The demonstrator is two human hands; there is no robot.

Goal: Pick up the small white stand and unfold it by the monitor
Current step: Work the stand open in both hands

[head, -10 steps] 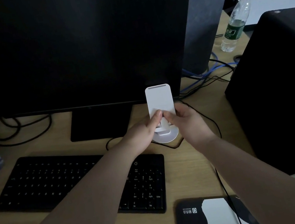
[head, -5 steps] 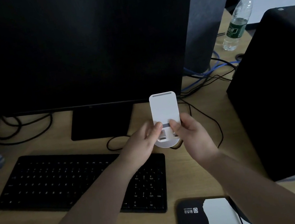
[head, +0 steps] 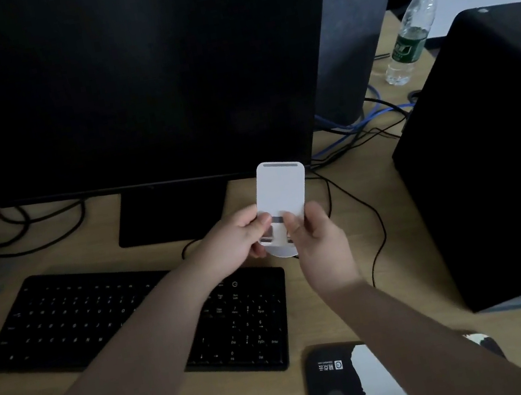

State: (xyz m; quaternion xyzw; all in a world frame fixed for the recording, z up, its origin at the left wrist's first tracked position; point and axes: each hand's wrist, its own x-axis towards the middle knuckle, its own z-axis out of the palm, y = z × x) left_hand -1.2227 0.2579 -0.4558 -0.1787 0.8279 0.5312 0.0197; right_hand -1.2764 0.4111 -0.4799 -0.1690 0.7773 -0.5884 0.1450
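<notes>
The small white stand [head: 280, 190] is held upright just below the lower right corner of the big black monitor [head: 127, 81]. Its flat back plate rises above my fingers, and its round base shows beneath them. My left hand [head: 235, 240] pinches the stand's lower left side with thumb and fingers. My right hand [head: 314, 236] grips its lower right side. The hinge area between my thumbs is partly hidden. I cannot tell whether the base touches the wooden desk [head: 402, 277].
A black keyboard [head: 100, 323] lies under my left forearm. A black tower case [head: 495, 156] stands at the right, a dark mouse pad [head: 334, 389] at the front. Cables [head: 357, 201] run behind the stand. A plastic bottle [head: 411, 31] stands at the back right.
The stand's back plate has swung up away from the base, and a gap with the hinge now shows. Both hands shifted slightly toward me while keeping their grip.
</notes>
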